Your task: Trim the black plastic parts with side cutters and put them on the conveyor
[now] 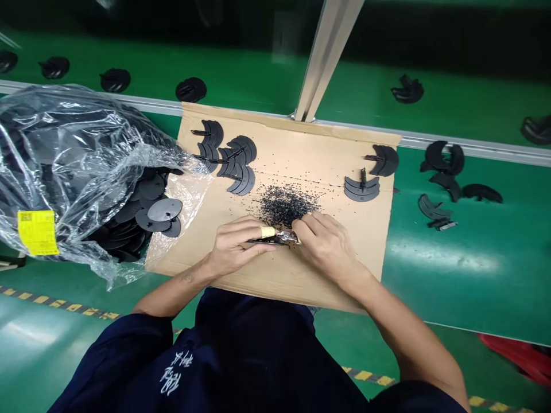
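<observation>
My left hand (241, 244) grips a dark flat part (269, 241) between fingers and thumb; one finger has a yellowish cover. Closed around a small metal cutter-like tool (287, 236) is my right hand (321, 244), and the tool's jaws meet the part. Just beyond both hands, a heap of tiny black bits (286, 203) lies on a cardboard sheet (267, 275). Several black curved parts (236, 163) rest at the sheet's upper left, and two more (361, 188) at its upper right.
A clear plastic bag (86, 172) with many black discs (165, 210) spreads over the left side. More black parts (443, 158) sit on the green table (473, 275) at right. Behind the cardboard stands a metal upright (329, 57); others lie past the rail.
</observation>
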